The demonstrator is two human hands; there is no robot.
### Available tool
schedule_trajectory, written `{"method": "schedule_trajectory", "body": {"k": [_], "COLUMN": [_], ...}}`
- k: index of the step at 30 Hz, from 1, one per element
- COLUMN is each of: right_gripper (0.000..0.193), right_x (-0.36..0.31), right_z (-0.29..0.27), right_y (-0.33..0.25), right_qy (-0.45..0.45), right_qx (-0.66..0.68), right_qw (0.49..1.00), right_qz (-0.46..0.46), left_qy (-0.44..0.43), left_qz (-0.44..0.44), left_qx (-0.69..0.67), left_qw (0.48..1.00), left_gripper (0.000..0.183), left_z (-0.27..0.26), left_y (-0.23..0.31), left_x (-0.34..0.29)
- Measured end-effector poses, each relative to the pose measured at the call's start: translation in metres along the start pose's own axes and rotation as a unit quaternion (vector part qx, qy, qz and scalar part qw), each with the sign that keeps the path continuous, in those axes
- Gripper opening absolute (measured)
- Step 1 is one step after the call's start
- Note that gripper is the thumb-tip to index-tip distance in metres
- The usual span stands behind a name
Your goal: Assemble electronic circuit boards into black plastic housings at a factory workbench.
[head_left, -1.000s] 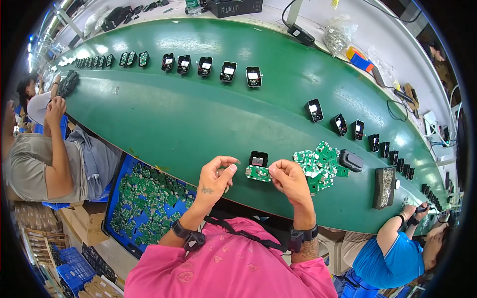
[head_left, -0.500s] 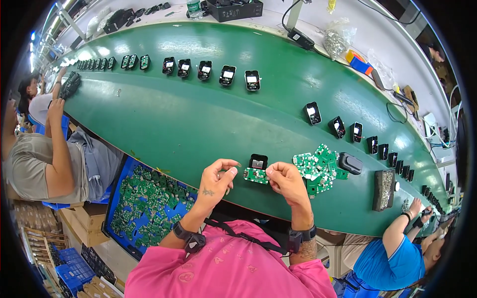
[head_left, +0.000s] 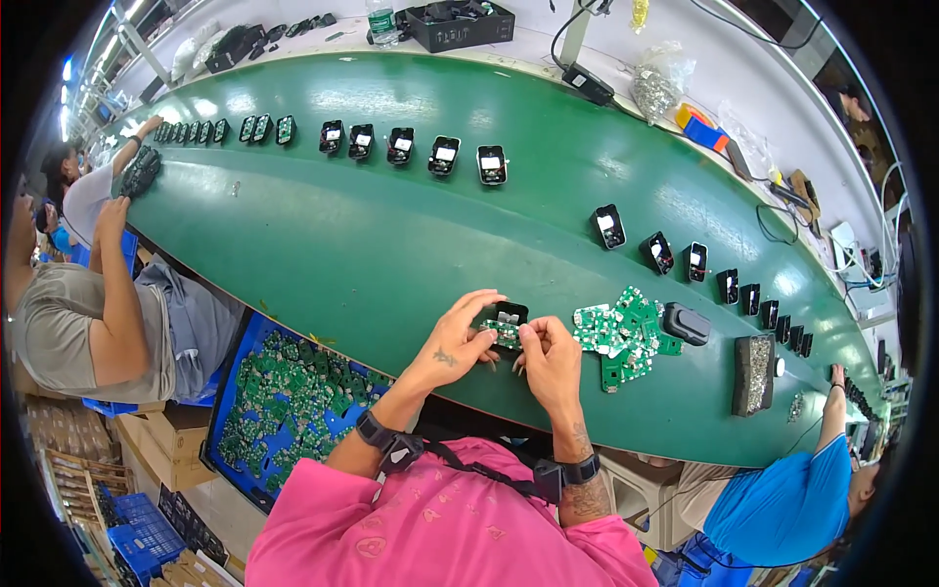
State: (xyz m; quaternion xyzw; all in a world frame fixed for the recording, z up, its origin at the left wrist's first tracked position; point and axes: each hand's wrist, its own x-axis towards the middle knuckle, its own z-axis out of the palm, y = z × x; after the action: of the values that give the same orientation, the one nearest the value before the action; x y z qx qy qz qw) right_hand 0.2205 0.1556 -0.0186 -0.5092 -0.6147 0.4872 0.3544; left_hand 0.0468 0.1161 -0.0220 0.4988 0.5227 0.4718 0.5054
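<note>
A small green circuit board (head_left: 506, 335) is held at the near side of an open black plastic housing (head_left: 512, 311) on the green bench. My left hand (head_left: 458, 342) has its thumb at the board's left end, its fingers reaching along the housing's left side. At the other end, my right hand (head_left: 551, 360) pinches the board between thumb and fingers. Part of the housing is hidden by the board and my hands. Just right of my right hand lies a loose pile of green circuit boards (head_left: 626, 333), touching a dark rounded case (head_left: 687, 324).
Black housings with white rectangles (head_left: 492, 164) stand in a row along the green bench (head_left: 323, 225). A dark block-shaped holder (head_left: 753, 377) sits to the right. Left of me, a blue tray (head_left: 217, 421) holds many boards. Co-workers sit on both sides, one in a blue shirt (head_left: 782, 504).
My left hand has come rightward onto the board, which only my right hand held before. The row of housings has shifted slightly left. The co-worker at right now reaches farther along the bench.
</note>
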Motion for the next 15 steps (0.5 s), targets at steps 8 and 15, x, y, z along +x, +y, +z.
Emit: {"method": "schedule_trajectory", "body": {"k": [8,15], "right_gripper": [0.014,0.01], "right_x": [-0.01,-0.027], "right_z": [-0.003,-0.004], "right_y": [-0.023,-0.039], "right_qy": [0.11,0.075], "right_qx": [-0.033,-0.027], "right_qw": [0.979,0.971], "right_qz": [-0.166,-0.227], "left_qy": [-0.004,0.056], "left_qz": [-0.073,0.038], "left_qx": [-0.132,0.058], "left_qw": [0.989,0.996], "left_gripper": [0.054,0.054], "left_z": [0.006,0.026], "left_y": [0.027,0.044], "left_x": [-0.006,-0.019]}}
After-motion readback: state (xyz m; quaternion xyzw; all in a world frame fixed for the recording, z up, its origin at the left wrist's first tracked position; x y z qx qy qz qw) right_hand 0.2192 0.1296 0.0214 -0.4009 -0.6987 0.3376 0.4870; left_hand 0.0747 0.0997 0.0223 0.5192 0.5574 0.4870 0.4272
